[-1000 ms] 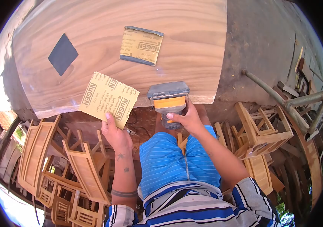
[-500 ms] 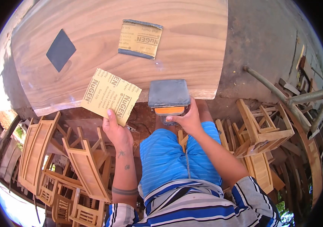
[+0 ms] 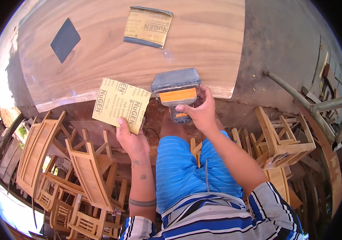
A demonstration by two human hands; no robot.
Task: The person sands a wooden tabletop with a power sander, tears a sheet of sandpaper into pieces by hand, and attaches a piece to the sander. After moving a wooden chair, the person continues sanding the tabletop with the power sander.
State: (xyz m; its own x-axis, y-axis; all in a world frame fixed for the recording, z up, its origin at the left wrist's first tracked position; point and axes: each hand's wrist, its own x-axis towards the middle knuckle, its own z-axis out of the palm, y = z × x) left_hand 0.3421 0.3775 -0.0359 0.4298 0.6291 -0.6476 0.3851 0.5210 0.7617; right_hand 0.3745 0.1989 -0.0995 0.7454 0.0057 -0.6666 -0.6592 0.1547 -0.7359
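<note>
1. The left hand [image 3: 132, 139] pinches a sandpaper sheet [image 3: 121, 103] by the near edge of the board [image 3: 203, 52].
2. The right hand [image 3: 203, 114] grips a sander [image 3: 177, 95], right of that sheet.
3. A second sheet [image 3: 148, 28] lies farther off.

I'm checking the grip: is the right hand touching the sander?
Touching. The head view shows the right hand at the sander, its thumb lying across the tool's body.
</note>
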